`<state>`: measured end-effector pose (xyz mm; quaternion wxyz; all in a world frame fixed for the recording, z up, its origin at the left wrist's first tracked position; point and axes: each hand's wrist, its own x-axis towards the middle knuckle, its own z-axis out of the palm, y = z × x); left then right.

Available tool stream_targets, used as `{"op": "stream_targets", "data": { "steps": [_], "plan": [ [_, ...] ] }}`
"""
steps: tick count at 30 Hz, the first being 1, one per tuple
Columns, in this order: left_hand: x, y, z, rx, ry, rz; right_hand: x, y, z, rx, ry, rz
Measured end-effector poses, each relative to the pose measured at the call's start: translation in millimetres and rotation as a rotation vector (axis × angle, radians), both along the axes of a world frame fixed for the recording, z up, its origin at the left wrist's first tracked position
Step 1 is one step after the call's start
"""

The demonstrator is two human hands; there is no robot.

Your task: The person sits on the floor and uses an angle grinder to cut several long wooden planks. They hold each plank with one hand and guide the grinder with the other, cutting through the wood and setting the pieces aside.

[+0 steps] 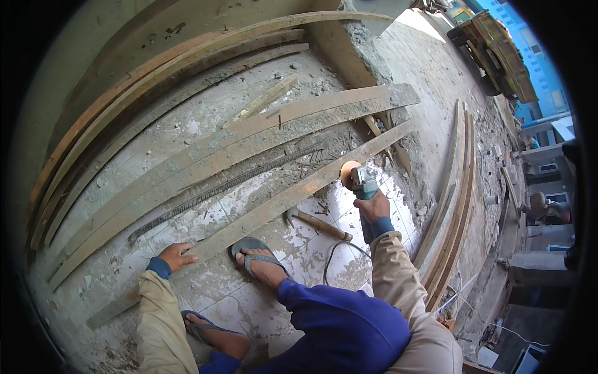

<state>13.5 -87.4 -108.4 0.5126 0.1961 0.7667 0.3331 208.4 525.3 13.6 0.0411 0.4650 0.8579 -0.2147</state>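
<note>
A long wooden plank (268, 210) slants across the tiled floor, from lower left up to the right. My left hand (177, 257) grips its lower-left part, thumb and forefinger at the wood. My right hand (374, 206) is closed around the teal body of an angle grinder (363, 181). The grinder's orange-brown disc (349, 174) is at the plank's near edge; whether they touch I cannot tell. A claw hammer (321, 225) with a wooden handle lies between the plank and the grinder's cord. My sandalled foot (261, 264) is beside the plank.
Wide boards (249, 132) with upright nails lie beyond the plank, alongside a dark ribbed metal strip (227, 187). More timber (174, 59) lines the wall; another stack (450, 199) runs at right. A black cord (333, 252) loops near my knee. A truck (495, 56) stands far right.
</note>
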Motion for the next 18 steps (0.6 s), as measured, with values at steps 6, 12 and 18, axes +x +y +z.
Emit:
{"op": "stream_targets", "data": {
  "steps": [6,12,18],
  "plan": [
    [1,3,7,0.013,0.026,-0.016,-5,-5,-2,0.018,-0.017,-0.025],
    [10,16,33,-0.004,0.132,0.038,-5,21,-4,-0.004,0.023,-0.217],
    [77,77,69,-0.003,0.966,-0.036,31,34,-4,0.053,0.061,-0.223]
  ]
}}
